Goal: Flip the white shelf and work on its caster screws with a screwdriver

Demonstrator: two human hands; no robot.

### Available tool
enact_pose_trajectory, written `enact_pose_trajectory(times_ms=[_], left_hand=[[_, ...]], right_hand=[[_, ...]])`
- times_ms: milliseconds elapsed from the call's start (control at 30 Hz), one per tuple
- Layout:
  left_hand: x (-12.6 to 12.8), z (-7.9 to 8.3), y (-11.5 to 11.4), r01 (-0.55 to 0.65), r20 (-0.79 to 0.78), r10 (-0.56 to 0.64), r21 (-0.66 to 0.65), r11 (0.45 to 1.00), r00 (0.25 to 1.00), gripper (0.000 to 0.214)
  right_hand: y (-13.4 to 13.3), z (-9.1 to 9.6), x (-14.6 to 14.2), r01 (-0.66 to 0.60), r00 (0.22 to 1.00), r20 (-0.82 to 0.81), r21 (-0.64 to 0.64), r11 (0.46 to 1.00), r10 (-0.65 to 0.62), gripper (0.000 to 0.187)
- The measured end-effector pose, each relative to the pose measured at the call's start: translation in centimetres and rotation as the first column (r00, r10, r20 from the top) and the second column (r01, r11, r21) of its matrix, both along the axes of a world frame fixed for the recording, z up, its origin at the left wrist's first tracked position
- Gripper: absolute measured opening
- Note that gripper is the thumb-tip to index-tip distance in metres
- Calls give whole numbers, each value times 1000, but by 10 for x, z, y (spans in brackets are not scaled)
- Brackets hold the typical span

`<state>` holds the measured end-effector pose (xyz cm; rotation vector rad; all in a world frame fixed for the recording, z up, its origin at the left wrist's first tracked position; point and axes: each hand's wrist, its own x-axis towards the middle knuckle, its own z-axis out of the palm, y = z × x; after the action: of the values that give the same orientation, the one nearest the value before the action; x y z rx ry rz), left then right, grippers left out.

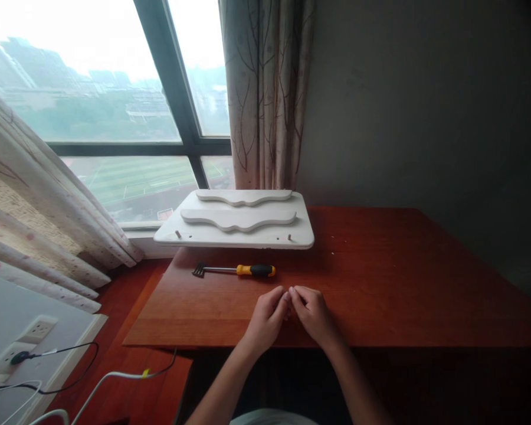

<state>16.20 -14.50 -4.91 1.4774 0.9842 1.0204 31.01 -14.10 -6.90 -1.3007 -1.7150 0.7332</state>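
My left hand (269, 319) and my right hand (310, 313) rest together on the red-brown wooden table (402, 283), near its front edge. Both have their fingers curled and their fingertips touch each other. Whatever sits between the fingertips is too small to make out. Just beyond the hands lies a screwdriver (243, 270) with a yellow and black handle, its tip pointing left. Behind it sits a flat white board (234, 235) with two wavy white shelf pieces (239, 219) lying on top and small pegs standing near its front corners.
A window and patterned curtains (265, 94) stand behind the table, with a grey wall (425, 100) to the right. At lower left there is a wall socket (39, 329) with a plug and several cables trailing over the lower wooden surface. Tiny specks lie on the table right of the board.
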Motion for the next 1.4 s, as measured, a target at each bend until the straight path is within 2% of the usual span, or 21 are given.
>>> enact_pose_trajectory(times_ms=[533,1400], left_hand=[[-1,0,0,14,-1,-14,1,1000,1000,37],[-1,-3,0,10,-9,-10,18,1000,1000,37]], right_hand=[[-2,5,-1,-10,1000,-17,-7,1000,10,42],[-2,1,-2,-10,1000,-27,-18,1000,10,42]])
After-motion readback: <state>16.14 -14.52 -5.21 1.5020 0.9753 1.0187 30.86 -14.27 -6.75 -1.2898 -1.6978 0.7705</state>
